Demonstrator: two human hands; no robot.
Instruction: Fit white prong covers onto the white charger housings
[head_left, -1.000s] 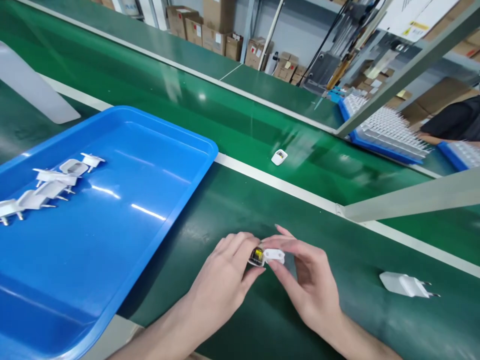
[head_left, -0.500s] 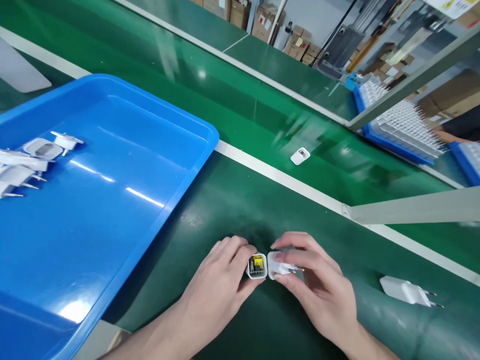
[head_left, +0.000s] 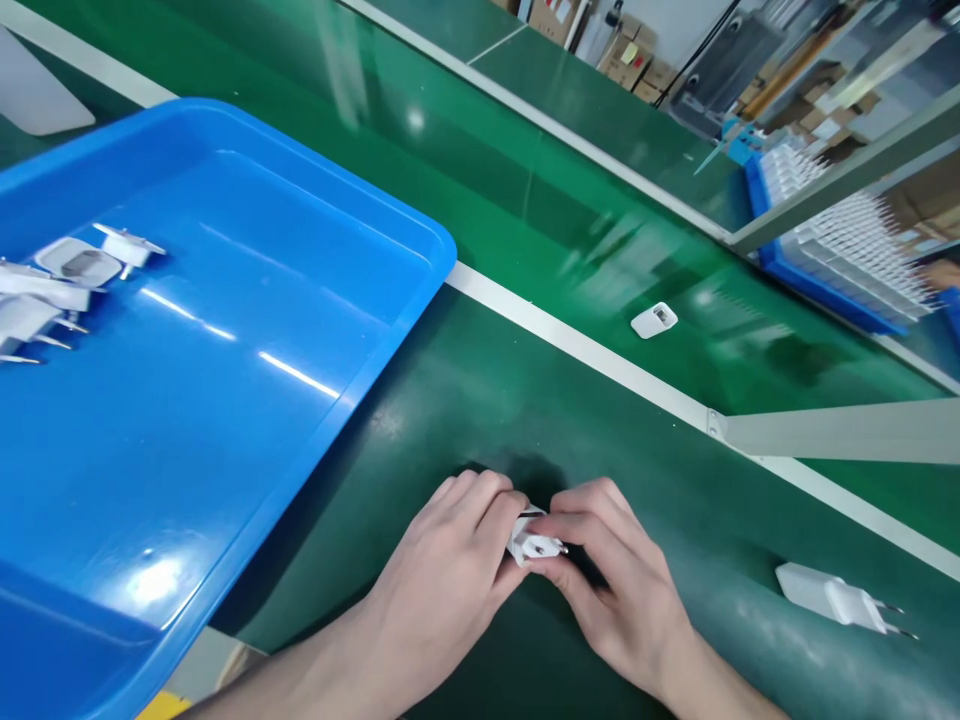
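Both my hands meet low in the middle of the view over the dark green mat. My left hand (head_left: 450, 560) and my right hand (head_left: 615, 580) pinch one small white charger plug (head_left: 531, 541) between their fingertips, its two halves pressed together and its metal pins pointing right. The fingers of both hands are curled closed around it and cover most of its body.
A big blue tray (head_left: 225, 400) on the left holds several white plug parts (head_left: 52, 290) at its far left. An assembled white charger (head_left: 832, 597) lies on the mat at right. A small white part (head_left: 654, 320) rides the green conveyor belt (head_left: 525, 200). Blue trays of white parts (head_left: 847, 250) stand far right.
The two separate halves, one showing a yellow inside, have been pushed together into one plug. The white part on the belt has moved right. The view has tilted down.
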